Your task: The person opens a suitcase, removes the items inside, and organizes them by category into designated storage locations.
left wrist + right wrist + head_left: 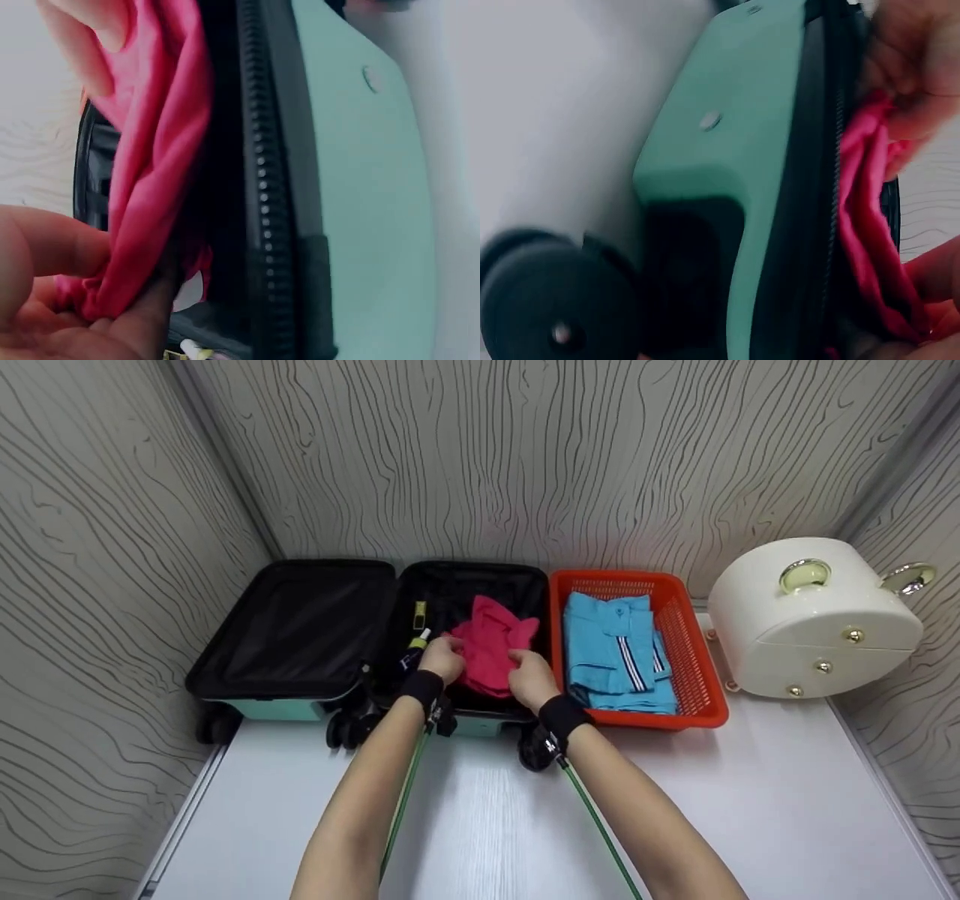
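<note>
A folded pink garment (491,645) lies within the right half of an open mint-green suitcase (480,725) with a black lining. My left hand (444,660) pinches the cloth's left edge between thumb and fingers, as the left wrist view shows with the pink fabric (161,150) bunched in its grip. At the opposite edge, my right hand (532,680) pinches the fabric (866,217) too. Beside the left hand, a dark bottle with a yellow-green collar and white tip (415,649) rests in the suitcase, and a small yellow-and-black item (420,615) lies behind it.
The suitcase's other half (300,630) lies open at left. To the right stands a red plastic basket (694,675) with folded light-blue clothes (611,645). A cream rounded case (814,619) with gold knobs stands farther right. Black wheels (535,748) stick out in front.
</note>
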`<state>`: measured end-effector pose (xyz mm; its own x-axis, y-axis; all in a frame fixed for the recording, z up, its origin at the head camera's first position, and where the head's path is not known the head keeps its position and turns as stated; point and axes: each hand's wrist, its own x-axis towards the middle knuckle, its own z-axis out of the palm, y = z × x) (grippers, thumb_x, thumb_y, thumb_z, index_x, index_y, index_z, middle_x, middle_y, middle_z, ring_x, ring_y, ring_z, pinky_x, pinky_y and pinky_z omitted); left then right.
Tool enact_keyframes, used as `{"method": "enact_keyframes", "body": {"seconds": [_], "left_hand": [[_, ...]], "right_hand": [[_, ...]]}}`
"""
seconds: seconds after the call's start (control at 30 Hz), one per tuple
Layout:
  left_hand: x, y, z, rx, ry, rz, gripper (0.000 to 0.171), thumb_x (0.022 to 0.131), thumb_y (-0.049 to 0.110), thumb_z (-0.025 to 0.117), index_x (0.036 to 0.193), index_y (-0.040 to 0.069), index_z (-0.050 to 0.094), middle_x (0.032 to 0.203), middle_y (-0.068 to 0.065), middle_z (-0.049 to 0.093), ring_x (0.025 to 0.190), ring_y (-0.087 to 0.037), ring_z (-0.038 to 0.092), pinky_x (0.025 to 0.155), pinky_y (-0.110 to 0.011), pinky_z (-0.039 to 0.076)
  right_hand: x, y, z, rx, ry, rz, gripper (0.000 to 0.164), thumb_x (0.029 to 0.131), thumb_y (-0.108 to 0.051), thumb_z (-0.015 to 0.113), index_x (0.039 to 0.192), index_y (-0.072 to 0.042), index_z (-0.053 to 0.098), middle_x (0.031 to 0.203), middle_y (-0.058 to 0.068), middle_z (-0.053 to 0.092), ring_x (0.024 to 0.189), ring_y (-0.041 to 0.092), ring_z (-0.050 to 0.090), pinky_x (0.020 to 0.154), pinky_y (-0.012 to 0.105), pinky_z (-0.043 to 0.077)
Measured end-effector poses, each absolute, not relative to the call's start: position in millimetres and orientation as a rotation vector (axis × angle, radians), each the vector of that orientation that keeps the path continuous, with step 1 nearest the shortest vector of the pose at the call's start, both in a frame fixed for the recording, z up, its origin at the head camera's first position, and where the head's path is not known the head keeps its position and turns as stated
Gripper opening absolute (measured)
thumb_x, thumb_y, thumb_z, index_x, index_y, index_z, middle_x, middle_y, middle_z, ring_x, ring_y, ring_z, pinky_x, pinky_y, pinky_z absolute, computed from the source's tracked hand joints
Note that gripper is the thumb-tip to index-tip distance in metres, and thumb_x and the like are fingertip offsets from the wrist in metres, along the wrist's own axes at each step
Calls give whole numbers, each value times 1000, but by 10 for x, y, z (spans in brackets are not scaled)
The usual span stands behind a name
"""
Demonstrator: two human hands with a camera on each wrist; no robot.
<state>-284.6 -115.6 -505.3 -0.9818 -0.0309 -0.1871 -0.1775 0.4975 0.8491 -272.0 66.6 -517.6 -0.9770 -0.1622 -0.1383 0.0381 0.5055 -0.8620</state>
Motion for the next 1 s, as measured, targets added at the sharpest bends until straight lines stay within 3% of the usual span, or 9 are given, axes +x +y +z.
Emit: {"method": "enact_keyframes", "body": {"seconds": [0.13,0.23,0.47,0.57,0.8,1.0], "left_hand": [[-2853,-1101,-4998,-39,2665,1449,55,92,-11,45,146,-5,51,143,-18,57,135,-28,51,106,-35,45],[-2862,-1042,-4945,61,2745,1406,54,92,-10,44,146,-6,51,144,-18,57,135,-28,51,108,-33,43],[-2931,-927,-4829,201,2858,1317,54,97,-6,45,150,1,49,155,-13,47,151,-25,28,120,-33,27],[-2942,-876,-4773,234,2859,1342,55,98,-6,47,152,4,47,158,-11,43,153,-24,24,120,-34,25],[-2946,-706,-4636,378,2886,1403,59,98,-6,48,155,7,44,163,-14,32,150,-22,30,116,-29,32],[-2958,-494,-4526,459,2868,1386,61,97,-5,47,157,7,40,165,-14,29,153,-23,21,119,-30,26]], "right_hand": [[-2752,713,-5166,-214,2663,-1338,55,96,10,41,150,1,49,161,18,36,146,33,35,115,42,35],[-2775,758,-5136,-279,2729,-1299,56,95,10,40,150,-1,50,162,17,34,147,32,35,115,41,35],[-2833,890,-5040,-390,2858,-1278,56,94,12,42,148,-1,53,160,19,37,144,34,39,114,41,38],[-2859,954,-4996,-409,2876,-1308,56,95,12,41,149,-1,52,161,19,36,145,34,37,114,42,37],[-2896,1130,-4862,-423,2929,-1392,58,97,13,41,152,-4,47,164,15,29,148,33,31,115,43,35],[-2916,1328,-4756,-383,3009,-1427,60,96,14,43,153,-7,47,164,13,31,146,34,35,111,44,40]]}}
